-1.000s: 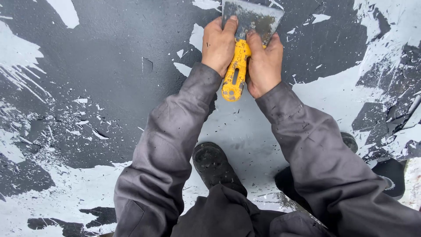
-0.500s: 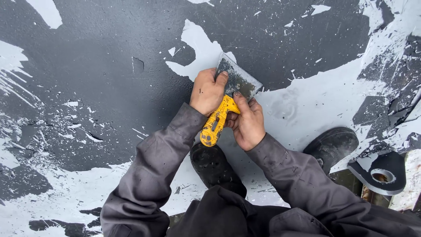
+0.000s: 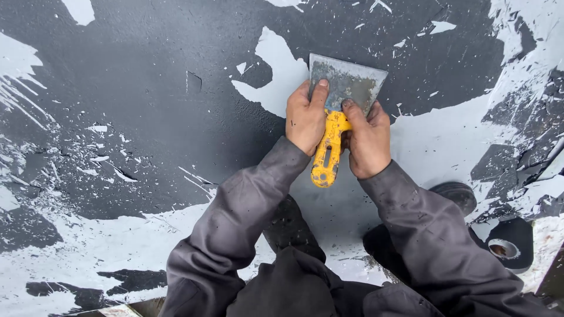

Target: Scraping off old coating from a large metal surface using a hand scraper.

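A wide scraper [image 3: 343, 82] with a grey metal blade and a yellow handle lies flat against the dark painted floor [image 3: 147, 88]. My left hand [image 3: 305, 117] grips the handle's left side, its fingers pressing on the blade. On the handle's right side, my right hand [image 3: 367, 138] does the same. The blade's front edge sits beside a pale patch [image 3: 276, 70] where the dark coat is gone. Grey sleeves cover both arms.
My dark boots [image 3: 291, 226] stand under my arms, another boot toe [image 3: 452, 194] at the right. A black roll with a pale core [image 3: 508, 246] lies at the lower right. Pale bare patches and loose flakes spread along the left and bottom of the floor.
Both hands drew the scraper back toward me, then pushed it forward and to the right again, with the blade flat on the floor. The view shifted slightly.
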